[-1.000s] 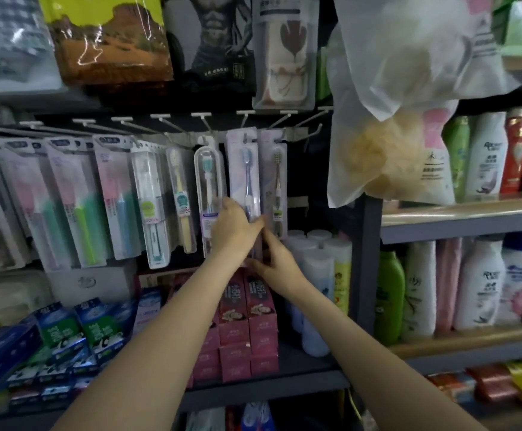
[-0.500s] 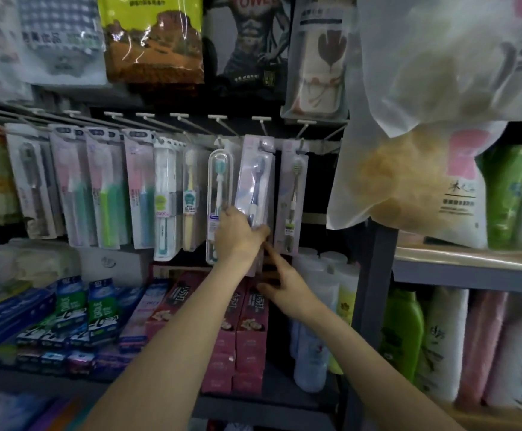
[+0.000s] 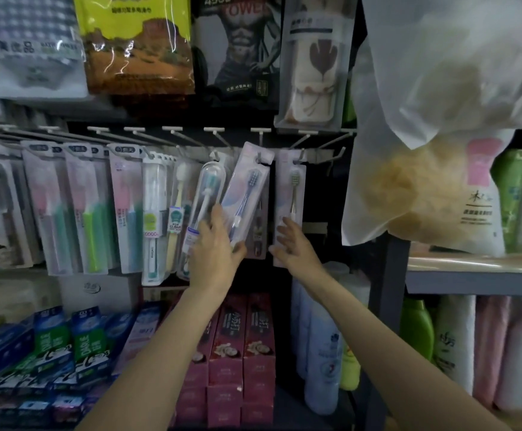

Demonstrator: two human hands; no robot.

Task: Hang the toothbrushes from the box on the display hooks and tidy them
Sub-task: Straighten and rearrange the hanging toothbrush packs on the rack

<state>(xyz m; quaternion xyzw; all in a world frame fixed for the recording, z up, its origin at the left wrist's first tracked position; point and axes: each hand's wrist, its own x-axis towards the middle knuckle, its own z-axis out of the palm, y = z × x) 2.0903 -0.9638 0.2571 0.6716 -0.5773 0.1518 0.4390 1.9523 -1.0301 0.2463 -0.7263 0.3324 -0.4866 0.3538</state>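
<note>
On the hook rail (image 3: 191,141), toothbrush packs hang in a row. The left hand (image 3: 216,253) grips the tilted blue pack (image 3: 247,188) at its lower end, the top on a hook. The right hand (image 3: 294,244), fingers straight and spread, touches the beige pack (image 3: 291,194) hanging just beside it.

Your head view is dim overall, with muted colours. Brightest area: the frosted bag (image 3: 440,66) at upper right, washed pale, its edges soft. Glare streaks cross the yellow packet (image 3: 135,42) at the top. Deep shadow lies behind the hooks (image 3: 219,141) and in the gap beside the bottles (image 3: 318,346). Your forearms are evenly lit, no hard shadow. Packs at far left (image 3: 1,200) are smeared; the lower corners are blurred. The wide lens bows the shelf (image 3: 477,275) lines near the edges.
</note>
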